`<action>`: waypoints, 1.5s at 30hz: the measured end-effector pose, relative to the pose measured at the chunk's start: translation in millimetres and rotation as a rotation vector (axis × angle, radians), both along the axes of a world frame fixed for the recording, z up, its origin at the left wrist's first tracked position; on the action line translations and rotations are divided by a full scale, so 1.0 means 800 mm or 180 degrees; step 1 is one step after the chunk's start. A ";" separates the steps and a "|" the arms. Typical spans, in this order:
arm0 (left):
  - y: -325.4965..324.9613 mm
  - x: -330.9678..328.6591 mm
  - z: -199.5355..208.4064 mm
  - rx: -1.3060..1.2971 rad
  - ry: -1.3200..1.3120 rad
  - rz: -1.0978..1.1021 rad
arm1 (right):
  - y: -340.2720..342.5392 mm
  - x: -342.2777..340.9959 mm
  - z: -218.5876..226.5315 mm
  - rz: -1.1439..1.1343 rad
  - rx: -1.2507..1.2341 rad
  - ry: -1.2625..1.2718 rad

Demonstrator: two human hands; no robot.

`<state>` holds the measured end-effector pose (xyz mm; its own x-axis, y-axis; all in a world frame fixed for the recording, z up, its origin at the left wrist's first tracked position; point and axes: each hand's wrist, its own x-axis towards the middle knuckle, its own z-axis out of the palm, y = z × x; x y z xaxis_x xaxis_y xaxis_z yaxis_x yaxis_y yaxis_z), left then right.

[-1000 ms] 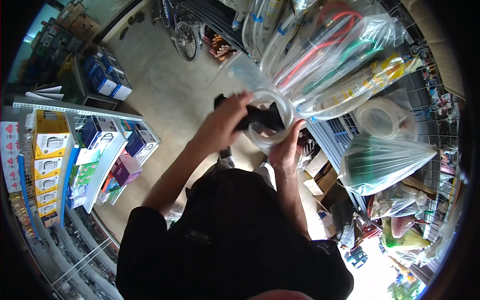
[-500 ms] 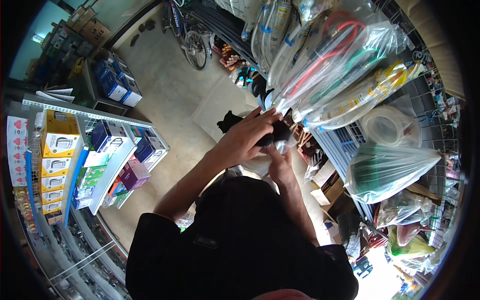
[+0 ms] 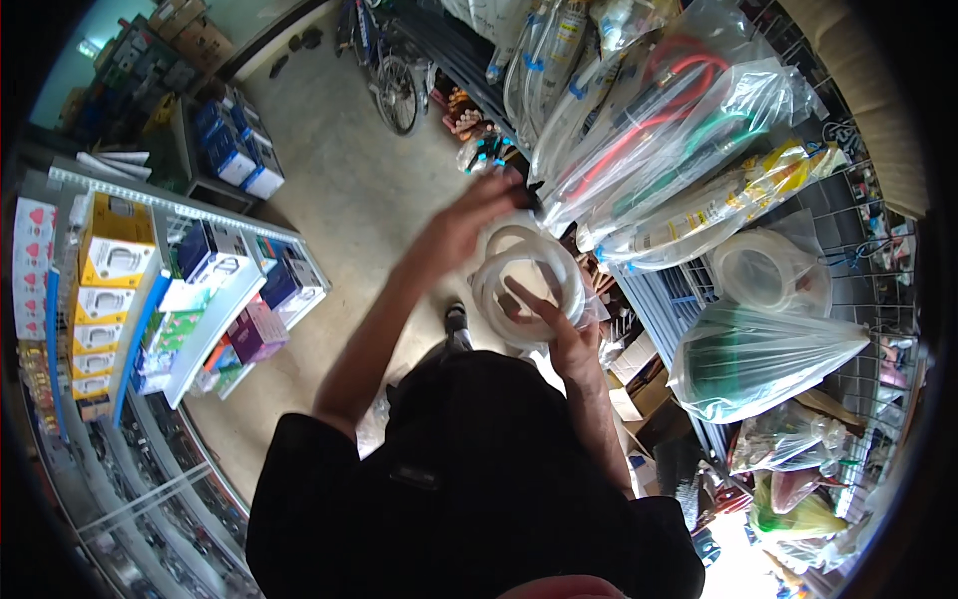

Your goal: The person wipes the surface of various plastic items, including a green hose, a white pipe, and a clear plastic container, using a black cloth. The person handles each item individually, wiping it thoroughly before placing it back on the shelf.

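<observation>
A coil of clear tubing [image 3: 488, 288] hangs in front of me, partly in thin clear plastic. My right hand [image 3: 572, 342] grips its near right side, with fingers reaching across the ring's opening. Beyond the coil, my left hand [image 3: 469, 218] is smeared by motion, raised off the tubing. Something dark [image 3: 526, 196] shows at its fingertips, too blurred to name, and whether the fingers hold it I cannot tell.
Bagged hoses [image 3: 649, 150] hang at the right, above another clear coil [image 3: 753, 270] and a green bagged bundle [image 3: 763, 359]. Shelves with boxed goods [image 3: 105, 255] stand at the left. A bicycle [image 3: 396, 95] is at the back.
Both hands were together over black things covering the coil. My left hand has swung up and away; the black things have left the coil, which now shows in my right hand.
</observation>
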<state>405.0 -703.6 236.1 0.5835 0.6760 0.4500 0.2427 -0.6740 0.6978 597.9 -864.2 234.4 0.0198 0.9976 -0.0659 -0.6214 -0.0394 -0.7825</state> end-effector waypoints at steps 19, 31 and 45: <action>-0.077 -0.015 -0.080 -0.3440 -0.2627 0.1185 | -0.015 0.054 0.013 -0.0758 0.0417 -0.1332; -0.117 0.043 -0.018 -0.3708 -0.1605 0.0548 | 0.002 0.066 0.019 0.0842 0.1423 -0.4254; -0.086 0.028 -0.034 -0.3074 -0.0779 0.1307 | 0.021 0.056 -0.048 0.0400 -0.0054 0.2902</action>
<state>427.2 -772.7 209.2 0.1977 0.9315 -0.3052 0.1065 0.2891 0.9513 643.1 -847.6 196.2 -0.1555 0.9877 -0.0175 -0.9878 -0.1554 0.0094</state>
